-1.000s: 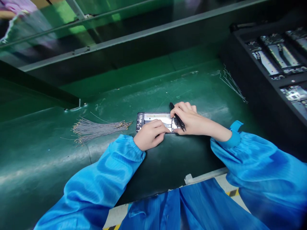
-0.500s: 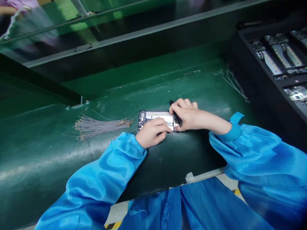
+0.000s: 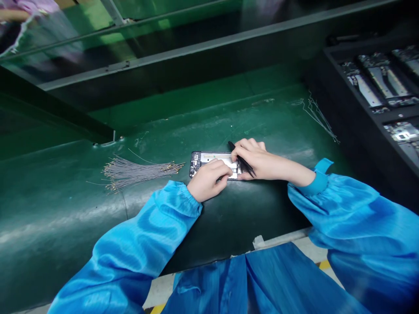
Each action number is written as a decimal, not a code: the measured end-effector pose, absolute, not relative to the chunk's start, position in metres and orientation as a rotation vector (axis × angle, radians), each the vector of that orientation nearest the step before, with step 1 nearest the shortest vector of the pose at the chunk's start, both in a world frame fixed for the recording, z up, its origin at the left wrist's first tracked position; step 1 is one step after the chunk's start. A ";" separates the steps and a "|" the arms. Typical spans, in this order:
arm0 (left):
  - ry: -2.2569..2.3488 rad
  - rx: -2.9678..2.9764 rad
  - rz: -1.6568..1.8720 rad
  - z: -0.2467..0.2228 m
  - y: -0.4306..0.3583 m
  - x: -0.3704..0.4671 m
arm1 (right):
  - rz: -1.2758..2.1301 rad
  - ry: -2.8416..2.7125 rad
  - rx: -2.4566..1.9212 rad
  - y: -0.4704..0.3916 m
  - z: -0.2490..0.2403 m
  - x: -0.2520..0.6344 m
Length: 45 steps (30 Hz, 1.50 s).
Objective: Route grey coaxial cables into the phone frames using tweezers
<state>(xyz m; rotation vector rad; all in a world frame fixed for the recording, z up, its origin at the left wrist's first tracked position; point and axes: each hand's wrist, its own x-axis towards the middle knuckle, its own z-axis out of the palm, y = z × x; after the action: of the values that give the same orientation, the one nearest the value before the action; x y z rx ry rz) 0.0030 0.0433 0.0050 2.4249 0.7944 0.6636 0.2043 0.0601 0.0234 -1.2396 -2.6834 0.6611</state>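
An opened phone (image 3: 204, 156) lies flat on the green table mat, its circuit board showing at the left end and bare metal in the middle. My left hand (image 3: 211, 179) rests over its near edge, fingers curled together with the tips down inside the casing; whatever they pinch is hidden. At the phone's right end is my right hand (image 3: 258, 160), closed round black tweezers (image 3: 248, 165) that slant across the palm, with the thumb by the phone's near right corner. Left of the phone lies a fanned bundle of thin grey cables (image 3: 140, 171) with gold-coloured ends.
A black tray (image 3: 356, 98) with several opened phones in its slots stands at the right. Some loose thin wires (image 3: 319, 117) lie beside it. A metal post (image 3: 65, 111) meets the table at the left, and a rail (image 3: 196, 46) runs along the back. A person's sleeve (image 3: 49, 8) shows top left.
The tweezers have tilted in my right hand, their lower end swinging to the right. My left fingertips have drawn in slightly from the phone's right end. The whole view has shifted a little.
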 end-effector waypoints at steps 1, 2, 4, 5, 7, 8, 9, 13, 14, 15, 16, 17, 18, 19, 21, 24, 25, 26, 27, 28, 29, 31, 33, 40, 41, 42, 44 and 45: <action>0.800 2.424 0.659 0.005 0.043 0.003 | 0.665 -2.687 -1.228 0.061 0.024 0.204; 0.802 2.424 0.656 0.005 0.043 0.003 | 0.665 -2.689 -1.222 0.061 0.024 0.205; 0.804 2.423 0.648 0.005 0.043 0.003 | 0.652 -2.697 -1.223 0.062 0.024 0.205; 0.808 2.423 0.642 0.005 0.043 0.004 | 0.642 -2.705 -1.218 0.062 0.024 0.205; 0.825 2.421 0.632 0.005 0.043 0.004 | 0.620 -2.729 -1.188 0.063 0.023 0.206; 0.834 2.421 0.629 0.004 0.043 0.005 | 0.604 -2.746 -1.167 0.064 0.023 0.206; 0.844 2.422 0.625 0.004 0.043 0.005 | 0.582 -2.765 -1.143 0.065 0.024 0.206; 0.869 2.418 0.615 0.003 0.043 0.007 | 0.471 -2.867 -1.082 0.067 0.030 0.200; 0.871 2.415 0.617 0.004 0.043 0.007 | 0.444 -2.892 -1.085 0.068 0.032 0.198; 0.872 2.411 0.618 0.004 0.043 0.008 | 0.422 -2.916 -1.094 0.068 0.034 0.195; 0.873 2.407 0.618 0.004 0.043 0.008 | 0.405 -2.936 -1.112 0.068 0.036 0.192; 0.873 2.404 0.619 0.005 0.043 0.008 | 0.396 -2.951 -1.137 0.068 0.038 0.190; 0.871 2.401 0.619 0.005 0.043 0.007 | 0.396 -2.963 -1.162 0.067 0.039 0.189; 0.864 2.400 0.619 0.006 0.043 0.007 | 0.403 -2.970 -1.184 0.067 0.039 0.187; 0.835 2.402 0.613 0.006 0.044 0.005 | 0.439 -2.971 -1.216 0.067 0.039 0.187; 0.763 2.418 0.586 0.006 0.046 0.003 | 0.505 -2.949 -1.250 0.066 0.040 0.186; 0.740 2.424 0.578 0.006 0.046 0.002 | 0.521 -2.941 -1.274 0.066 0.040 0.185; 0.721 2.428 0.573 0.006 0.046 0.002 | 0.534 -2.938 -1.302 0.066 0.041 0.184; 0.707 2.431 0.571 0.006 0.046 0.002 | 0.541 -2.939 -1.333 0.066 0.043 0.183; 0.699 2.432 0.574 0.005 0.046 0.002 | 0.542 -2.942 -1.367 0.066 0.044 0.181; 0.699 2.431 0.581 0.006 0.046 0.002 | 0.543 -2.942 -1.396 0.066 0.044 0.180; 0.705 2.421 0.614 0.006 0.045 0.002 | 0.558 -2.919 -1.410 0.066 0.043 0.181; 0.710 2.397 0.681 0.006 0.043 0.001 | 0.620 -2.832 -1.351 0.063 0.038 0.185; 0.868 2.414 1.006 0.010 0.039 -0.002 | 0.379 -2.668 -1.165 0.056 0.018 0.202; 0.872 2.424 1.025 0.011 0.038 -0.002 | 0.303 -2.680 -1.170 0.064 0.018 0.203; 0.878 2.432 1.039 0.012 0.037 -0.003 | 0.232 -2.670 -1.202 0.074 0.019 0.204; 0.905 2.446 1.050 0.011 0.035 -0.004 | 0.065 -2.550 -1.350 0.099 0.025 0.210; 0.902 2.456 1.056 0.009 0.035 -0.004 | -0.035 -2.447 -1.446 0.111 0.030 0.215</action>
<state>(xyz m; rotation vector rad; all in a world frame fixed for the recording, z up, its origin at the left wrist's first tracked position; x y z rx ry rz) -0.0045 0.0352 0.0091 2.4564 0.9020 1.0561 0.2148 0.1109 0.0295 -1.4461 -2.4467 -0.0353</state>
